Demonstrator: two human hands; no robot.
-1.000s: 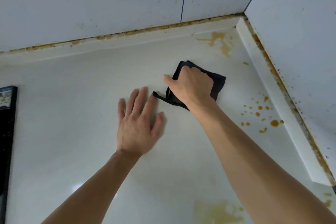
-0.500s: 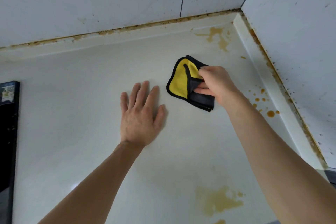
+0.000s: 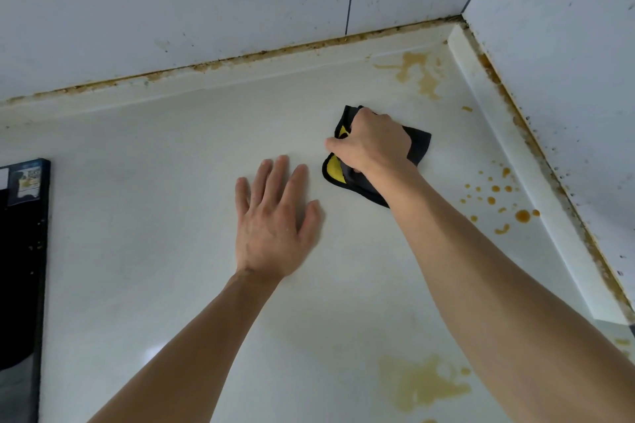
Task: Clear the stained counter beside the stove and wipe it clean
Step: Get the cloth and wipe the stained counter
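The cloth [image 3: 418,144], black with yellow showing at its folds, lies bunched on the white counter [image 3: 171,216] toward the back right corner. My right hand [image 3: 372,144] grips it from above, fingers curled into the fabric. My left hand [image 3: 275,216] rests flat just beside it, fingers spread. Orange-brown stains [image 3: 417,74] and drops [image 3: 522,215] lie around. The black stove edge [image 3: 24,251] sits far left.

cloth [image 3: 417,144]: mostly hidden under right hand [image 3: 372,144], only black edges and yellow patches show | right fingertips: tucked out of sight | stove [image 3: 22,251]: cut by left edge, label illegible | near stain [image 3: 422,385]: runs toward bottom edge | both arms cut by bottom edge
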